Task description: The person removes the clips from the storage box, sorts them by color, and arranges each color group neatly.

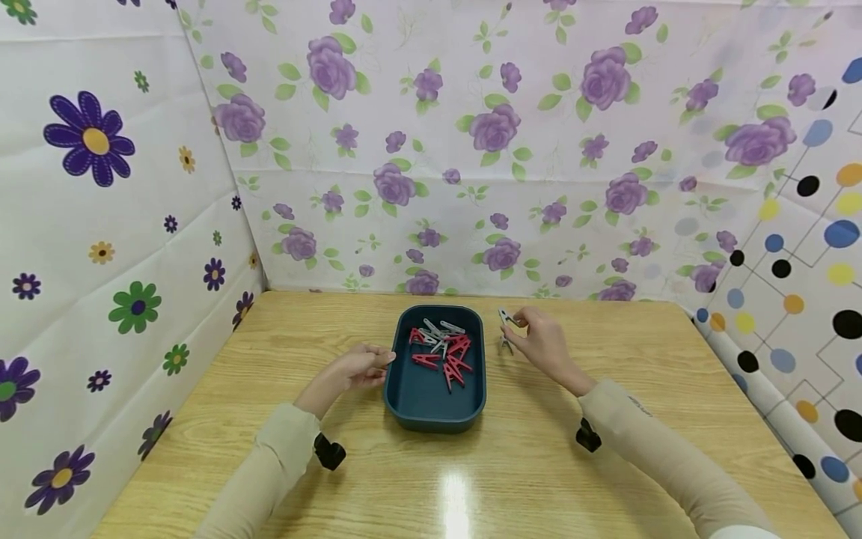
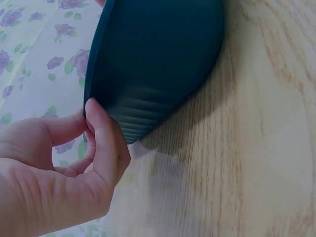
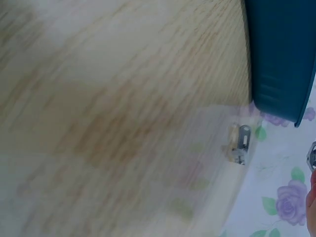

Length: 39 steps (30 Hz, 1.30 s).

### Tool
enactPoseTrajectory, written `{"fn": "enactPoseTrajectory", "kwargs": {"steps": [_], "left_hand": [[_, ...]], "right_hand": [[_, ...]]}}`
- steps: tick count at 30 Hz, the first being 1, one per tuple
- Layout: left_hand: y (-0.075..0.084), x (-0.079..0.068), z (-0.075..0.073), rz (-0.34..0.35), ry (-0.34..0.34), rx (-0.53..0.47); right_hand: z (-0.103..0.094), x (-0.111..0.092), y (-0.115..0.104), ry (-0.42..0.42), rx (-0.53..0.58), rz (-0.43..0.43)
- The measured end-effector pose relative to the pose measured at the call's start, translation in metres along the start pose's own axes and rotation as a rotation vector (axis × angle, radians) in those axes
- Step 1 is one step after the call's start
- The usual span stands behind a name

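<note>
A dark teal plastic bin [image 1: 434, 404] stands on the table, with several red clothespins [image 1: 426, 361] and several pale grey clothespins [image 1: 453, 327] lying loose inside. My left hand [image 1: 357, 367] pinches the bin's left wall at the rim; in the left wrist view the thumb and fingers [image 2: 106, 128] meet on either side of it. To the right of the bin, my right hand [image 1: 539, 344] holds a grey clothespin [image 1: 506, 317] by its fingertips above the table. Below that hand, another grey clothespin [image 3: 243, 140] lies on the tabletop close to the bin.
The wooden table [image 1: 572, 479] ends at a rose-patterned cloth [image 1: 431, 195] hanging along its back. More patterned cloth [image 1: 135, 247] hangs on the left, and a dotted cloth [image 1: 788, 314] borders the right side. Small black cameras sit at both wrists.
</note>
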<state>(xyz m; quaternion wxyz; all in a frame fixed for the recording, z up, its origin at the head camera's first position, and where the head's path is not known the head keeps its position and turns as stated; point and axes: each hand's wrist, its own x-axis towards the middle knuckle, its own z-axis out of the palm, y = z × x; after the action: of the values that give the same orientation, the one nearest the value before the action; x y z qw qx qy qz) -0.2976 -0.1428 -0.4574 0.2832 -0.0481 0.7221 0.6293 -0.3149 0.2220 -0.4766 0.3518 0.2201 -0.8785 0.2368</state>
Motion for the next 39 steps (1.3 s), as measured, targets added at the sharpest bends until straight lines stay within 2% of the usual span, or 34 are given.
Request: {"fn": "enactPoseTrajectory", "kwargs": {"steps": [9, 26, 39], "left_hand": [[0.0, -0.003, -0.001, 0.011, -0.006, -0.001], [-0.002, -0.001, -0.001, -0.003, 0.011, -0.019], [-0.005, -0.001, -0.001, 0.013, 0.004, -0.033]], "right_hand": [[0.001, -0.007, 0.012, -0.066, -0.029, 0.073], [-0.001, -0.013, 0.018, -0.402, -0.078, 0.403], [-0.001, -0.016, 0.018, -0.525, -0.064, 0.43]]}}
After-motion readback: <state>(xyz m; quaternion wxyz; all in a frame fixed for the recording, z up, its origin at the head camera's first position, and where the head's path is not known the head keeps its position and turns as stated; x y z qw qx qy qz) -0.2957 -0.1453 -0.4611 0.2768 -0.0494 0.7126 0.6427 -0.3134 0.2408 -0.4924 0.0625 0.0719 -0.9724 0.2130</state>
